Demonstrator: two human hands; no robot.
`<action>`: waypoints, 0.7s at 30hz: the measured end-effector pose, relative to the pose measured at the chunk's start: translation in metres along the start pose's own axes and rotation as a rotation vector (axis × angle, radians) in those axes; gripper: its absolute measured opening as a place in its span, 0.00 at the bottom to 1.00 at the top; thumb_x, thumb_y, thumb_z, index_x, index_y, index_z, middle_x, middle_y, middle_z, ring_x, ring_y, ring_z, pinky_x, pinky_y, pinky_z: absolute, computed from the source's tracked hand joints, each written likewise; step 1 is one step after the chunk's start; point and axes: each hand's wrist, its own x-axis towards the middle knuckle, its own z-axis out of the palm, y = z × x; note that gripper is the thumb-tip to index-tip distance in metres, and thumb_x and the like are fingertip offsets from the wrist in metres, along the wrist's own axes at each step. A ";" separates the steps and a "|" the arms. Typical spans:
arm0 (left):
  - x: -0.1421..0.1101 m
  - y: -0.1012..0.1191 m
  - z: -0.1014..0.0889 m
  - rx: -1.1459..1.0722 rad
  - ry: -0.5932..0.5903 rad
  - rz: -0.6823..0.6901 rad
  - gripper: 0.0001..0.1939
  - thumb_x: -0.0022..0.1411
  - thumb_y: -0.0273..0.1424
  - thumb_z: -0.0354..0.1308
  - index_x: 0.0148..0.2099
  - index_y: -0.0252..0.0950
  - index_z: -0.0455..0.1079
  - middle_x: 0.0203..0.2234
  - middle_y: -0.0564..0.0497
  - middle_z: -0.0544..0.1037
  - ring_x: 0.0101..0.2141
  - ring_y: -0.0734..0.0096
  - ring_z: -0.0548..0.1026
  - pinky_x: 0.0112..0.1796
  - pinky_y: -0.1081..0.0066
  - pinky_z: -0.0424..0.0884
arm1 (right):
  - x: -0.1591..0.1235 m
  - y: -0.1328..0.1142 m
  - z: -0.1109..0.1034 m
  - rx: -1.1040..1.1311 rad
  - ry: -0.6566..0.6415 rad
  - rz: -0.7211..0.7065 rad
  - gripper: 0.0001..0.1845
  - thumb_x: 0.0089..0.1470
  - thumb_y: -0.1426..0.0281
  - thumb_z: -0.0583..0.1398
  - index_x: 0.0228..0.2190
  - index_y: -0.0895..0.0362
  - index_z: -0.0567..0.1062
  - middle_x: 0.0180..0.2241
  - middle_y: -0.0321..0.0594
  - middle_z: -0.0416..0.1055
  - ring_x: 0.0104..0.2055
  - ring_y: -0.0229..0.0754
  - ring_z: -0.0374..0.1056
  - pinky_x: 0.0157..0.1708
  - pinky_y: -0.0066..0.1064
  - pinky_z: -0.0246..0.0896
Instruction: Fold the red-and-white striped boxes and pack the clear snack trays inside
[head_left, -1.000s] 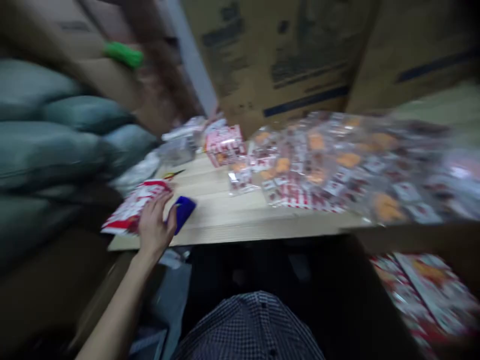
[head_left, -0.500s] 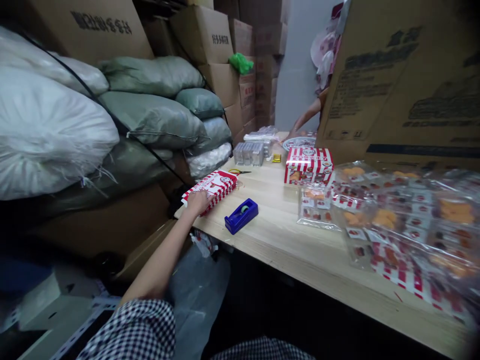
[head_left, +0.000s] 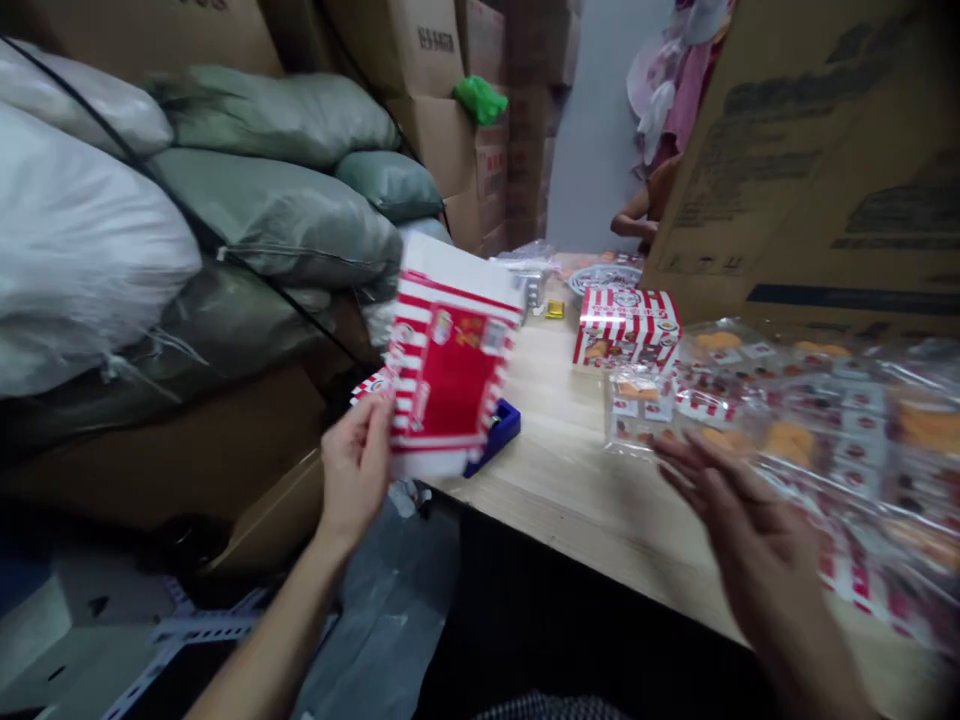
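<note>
My left hand (head_left: 356, 465) pinches the edge of a flat, folded red-and-white striped carton (head_left: 454, 370), raised above the table's left end. Behind it, the blue tape dispenser (head_left: 504, 432) is partly covered, and a corner of more striped cartons (head_left: 367, 386) shows. My right hand (head_left: 757, 540) is held over the table's front part, somewhat blurred, fingers stretched out and holding nothing. Just beyond those fingertips lie clear plastic packets (head_left: 637, 410) with orange pieces and small sachets inside. A made-up striped box (head_left: 626, 330) stands at the middle of the table.
Stuffed sacks (head_left: 285, 205) are piled left of the table (head_left: 570, 480). A large cardboard box (head_left: 810, 190) stands behind the packets. At the far end are a bowl (head_left: 604, 278), a small yellow item (head_left: 555, 309) and another person's arm (head_left: 637, 218).
My left hand has lifted one flat carton off the stack and brought it up and right. My right hand has come into view on the right. The other person's arm has drawn back.
</note>
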 end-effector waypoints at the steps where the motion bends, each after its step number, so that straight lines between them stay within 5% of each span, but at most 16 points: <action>1: -0.022 0.009 0.011 -0.151 -0.141 -0.104 0.18 0.69 0.43 0.54 0.47 0.35 0.76 0.34 0.49 0.81 0.32 0.68 0.76 0.34 0.74 0.72 | -0.002 0.011 0.012 0.041 -0.014 0.025 0.26 0.59 0.54 0.64 0.57 0.40 0.72 0.59 0.42 0.71 0.62 0.54 0.66 0.64 0.55 0.58; 5: -0.099 0.017 0.073 -0.570 -0.539 -0.488 0.21 0.68 0.44 0.56 0.56 0.37 0.73 0.41 0.46 0.83 0.38 0.62 0.81 0.41 0.67 0.77 | -0.024 0.042 0.028 0.251 -0.002 0.221 0.30 0.59 0.54 0.63 0.61 0.41 0.67 0.59 0.39 0.72 0.58 0.52 0.71 0.59 0.51 0.67; 10: -0.150 0.003 0.138 -0.544 -0.556 -0.468 0.26 0.67 0.40 0.59 0.64 0.39 0.66 0.56 0.44 0.77 0.55 0.59 0.76 0.57 0.62 0.69 | -0.054 0.056 0.001 0.273 0.105 0.362 0.25 0.60 0.57 0.64 0.58 0.44 0.70 0.55 0.39 0.76 0.58 0.52 0.72 0.54 0.48 0.72; 16: -0.181 0.025 0.154 -0.504 -0.758 -0.460 0.38 0.57 0.38 0.69 0.67 0.42 0.62 0.59 0.45 0.75 0.57 0.56 0.74 0.58 0.60 0.69 | -0.075 0.078 -0.018 0.130 0.246 0.307 0.28 0.63 0.53 0.59 0.62 0.40 0.64 0.64 0.33 0.66 0.67 0.47 0.61 0.64 0.46 0.61; 21: -0.181 0.038 0.153 -0.543 -0.830 -0.465 0.27 0.60 0.38 0.67 0.61 0.39 0.69 0.53 0.46 0.79 0.51 0.57 0.78 0.55 0.61 0.72 | -0.080 0.080 -0.016 0.123 0.213 0.289 0.30 0.63 0.52 0.59 0.64 0.39 0.61 0.65 0.32 0.63 0.67 0.46 0.61 0.67 0.45 0.56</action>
